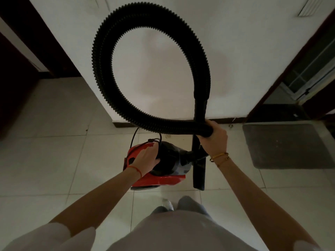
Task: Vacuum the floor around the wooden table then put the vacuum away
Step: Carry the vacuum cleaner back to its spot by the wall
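Above the tiled floor, before a white wall, a red-and-black vacuum; left hand closed over its top. Right hand wrapped around the looped black hose and tube. Grey mat to the right.

Ribbed matt hose — glossy red plastic vacuum

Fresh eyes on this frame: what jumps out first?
The black ribbed hose dominates, arching in a big loop against the white wall at top centre. The right hand grips the hose where it crosses the black wand, centre right. Below, the left hand rests on the red and black vacuum body over the pale tiled floor.
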The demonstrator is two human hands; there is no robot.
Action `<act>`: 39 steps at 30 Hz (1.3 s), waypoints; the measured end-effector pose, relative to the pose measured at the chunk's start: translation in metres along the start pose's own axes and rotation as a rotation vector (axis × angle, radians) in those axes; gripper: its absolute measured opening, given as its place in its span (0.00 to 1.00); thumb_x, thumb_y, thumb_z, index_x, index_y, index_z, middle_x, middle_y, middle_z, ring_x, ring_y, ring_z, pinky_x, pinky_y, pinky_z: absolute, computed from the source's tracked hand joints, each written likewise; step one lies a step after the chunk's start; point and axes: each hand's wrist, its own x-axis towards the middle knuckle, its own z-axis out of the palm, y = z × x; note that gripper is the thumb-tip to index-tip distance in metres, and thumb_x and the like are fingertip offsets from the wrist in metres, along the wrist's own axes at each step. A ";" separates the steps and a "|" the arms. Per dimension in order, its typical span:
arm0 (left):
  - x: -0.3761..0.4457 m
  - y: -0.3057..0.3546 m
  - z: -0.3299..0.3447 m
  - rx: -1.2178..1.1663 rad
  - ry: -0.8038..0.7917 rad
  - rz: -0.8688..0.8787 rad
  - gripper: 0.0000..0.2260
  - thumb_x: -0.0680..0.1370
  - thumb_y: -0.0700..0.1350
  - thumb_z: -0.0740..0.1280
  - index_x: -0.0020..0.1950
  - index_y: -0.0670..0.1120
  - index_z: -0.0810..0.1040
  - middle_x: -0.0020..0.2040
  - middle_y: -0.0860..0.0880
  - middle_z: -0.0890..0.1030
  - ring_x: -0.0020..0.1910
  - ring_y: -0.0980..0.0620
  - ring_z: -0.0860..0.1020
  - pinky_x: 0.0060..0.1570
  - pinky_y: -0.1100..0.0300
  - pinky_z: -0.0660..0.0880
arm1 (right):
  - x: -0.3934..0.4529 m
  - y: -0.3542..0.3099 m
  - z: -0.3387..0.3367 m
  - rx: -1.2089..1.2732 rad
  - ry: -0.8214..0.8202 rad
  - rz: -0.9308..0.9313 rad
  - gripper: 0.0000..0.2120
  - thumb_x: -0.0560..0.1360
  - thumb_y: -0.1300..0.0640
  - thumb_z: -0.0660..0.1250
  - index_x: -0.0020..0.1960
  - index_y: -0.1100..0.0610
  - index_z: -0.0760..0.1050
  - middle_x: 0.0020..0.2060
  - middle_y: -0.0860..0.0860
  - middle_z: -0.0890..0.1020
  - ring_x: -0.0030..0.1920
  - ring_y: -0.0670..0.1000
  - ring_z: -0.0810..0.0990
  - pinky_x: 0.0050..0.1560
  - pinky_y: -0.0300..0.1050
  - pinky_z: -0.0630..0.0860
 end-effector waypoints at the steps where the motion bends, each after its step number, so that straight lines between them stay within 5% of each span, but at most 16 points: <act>1: 0.016 -0.007 -0.004 0.000 -0.012 -0.006 0.17 0.78 0.45 0.65 0.65 0.43 0.67 0.46 0.51 0.79 0.39 0.56 0.79 0.40 0.62 0.80 | 0.015 -0.001 0.009 0.002 0.001 -0.004 0.15 0.67 0.61 0.74 0.54 0.57 0.80 0.44 0.53 0.84 0.45 0.53 0.81 0.53 0.54 0.78; 13: 0.204 -0.082 0.007 0.067 -0.168 -0.084 0.22 0.80 0.44 0.63 0.71 0.41 0.61 0.47 0.48 0.80 0.35 0.55 0.77 0.34 0.67 0.73 | 0.179 0.057 0.138 -0.052 -0.080 0.119 0.13 0.68 0.61 0.74 0.52 0.59 0.81 0.43 0.54 0.85 0.45 0.52 0.81 0.44 0.15 0.60; 16: 0.252 -0.108 0.027 0.102 -0.198 -0.093 0.23 0.80 0.45 0.62 0.72 0.40 0.61 0.47 0.48 0.81 0.37 0.53 0.79 0.34 0.67 0.72 | 0.211 0.092 0.183 -0.096 -0.134 0.142 0.11 0.68 0.60 0.73 0.51 0.57 0.81 0.41 0.52 0.84 0.43 0.52 0.82 0.44 0.18 0.63; 21: 0.331 -0.161 0.090 0.170 -0.231 -0.097 0.25 0.80 0.45 0.61 0.74 0.40 0.58 0.53 0.47 0.81 0.46 0.50 0.81 0.42 0.62 0.75 | 0.248 0.159 0.266 -0.046 -0.117 0.171 0.16 0.68 0.63 0.72 0.56 0.56 0.80 0.46 0.53 0.84 0.46 0.53 0.82 0.47 0.40 0.75; 28: 0.413 -0.226 0.214 0.169 -0.262 -0.128 0.25 0.80 0.43 0.60 0.75 0.40 0.56 0.59 0.45 0.78 0.54 0.48 0.79 0.53 0.58 0.74 | 0.253 0.286 0.378 -0.073 -0.091 0.246 0.17 0.66 0.65 0.73 0.54 0.58 0.80 0.47 0.55 0.84 0.46 0.56 0.83 0.47 0.41 0.75; 39: 0.493 -0.297 0.347 0.114 -0.260 -0.122 0.20 0.78 0.43 0.63 0.68 0.41 0.63 0.53 0.45 0.81 0.48 0.48 0.81 0.45 0.58 0.76 | 0.268 0.394 0.483 -0.103 -0.141 0.182 0.17 0.65 0.62 0.75 0.54 0.58 0.81 0.45 0.54 0.84 0.42 0.54 0.82 0.42 0.32 0.70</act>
